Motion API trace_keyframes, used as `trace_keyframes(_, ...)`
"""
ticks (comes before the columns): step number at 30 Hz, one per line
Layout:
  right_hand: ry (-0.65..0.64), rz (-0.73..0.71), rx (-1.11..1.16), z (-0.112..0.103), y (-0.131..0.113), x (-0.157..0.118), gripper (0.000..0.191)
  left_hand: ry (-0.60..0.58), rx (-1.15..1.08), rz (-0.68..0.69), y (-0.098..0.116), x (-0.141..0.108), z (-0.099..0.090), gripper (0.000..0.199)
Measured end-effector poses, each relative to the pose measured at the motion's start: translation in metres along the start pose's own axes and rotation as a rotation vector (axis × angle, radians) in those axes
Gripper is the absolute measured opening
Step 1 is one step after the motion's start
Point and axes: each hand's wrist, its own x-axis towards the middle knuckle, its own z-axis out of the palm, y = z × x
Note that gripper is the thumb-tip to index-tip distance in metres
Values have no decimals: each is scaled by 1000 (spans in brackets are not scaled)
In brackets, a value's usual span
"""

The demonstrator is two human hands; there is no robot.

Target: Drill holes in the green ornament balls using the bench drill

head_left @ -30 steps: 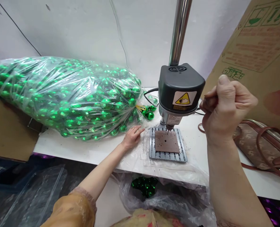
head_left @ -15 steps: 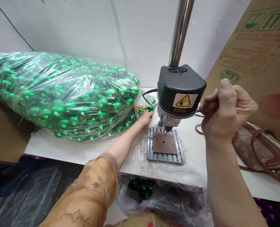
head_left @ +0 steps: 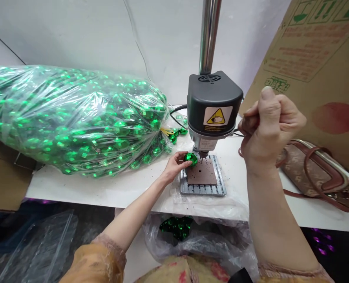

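Observation:
My left hand is shut on a shiny green faceted ball, holding it beside the drill bit of a small bench drill. The ball is just above the brown drilled pad, which lies on a slotted grey metal base. My right hand is raised in a fist to the right of the drill head, pinching a thin dark cord that runs from the drill. What the fist holds is mostly hidden by my fingers.
A large clear bag of green balls lies on the white table, with loose balls by its neck. A patterned handbag and cardboard sheet stand right. Below the table edge, a plastic bag holds green balls.
My left hand has moved from the loose balls by the bag's neck to the drill bit, now holding a green ball. My right hand stays raised. The view has shifted slightly.

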Motion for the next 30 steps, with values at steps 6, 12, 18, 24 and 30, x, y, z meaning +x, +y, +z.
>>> trace_keyframes(6, -17, 16, 12, -1, -1, 1, 39, -66, 155, 52, -4, -2, 11, 65)
trace_keyframes(12, -24, 22, -8, -1, -1, 1, 40, -82, 229, 105, -8, -4, 15, 65)
trace_keyframes(18, -24, 20, -15, -1, 1, 1, 40, -33, 407, 193, -12, -12, 23, 64)
trace_keyframes(24, -32, 2, -35, -2, 2, 0, 41, -133, 289, 189, -20, -20, 35, 64)
trace_keyframes(30, -61, 1, -72, -4, 3, 1, 43, -134, 208, 196, -20, -24, 39, 62)
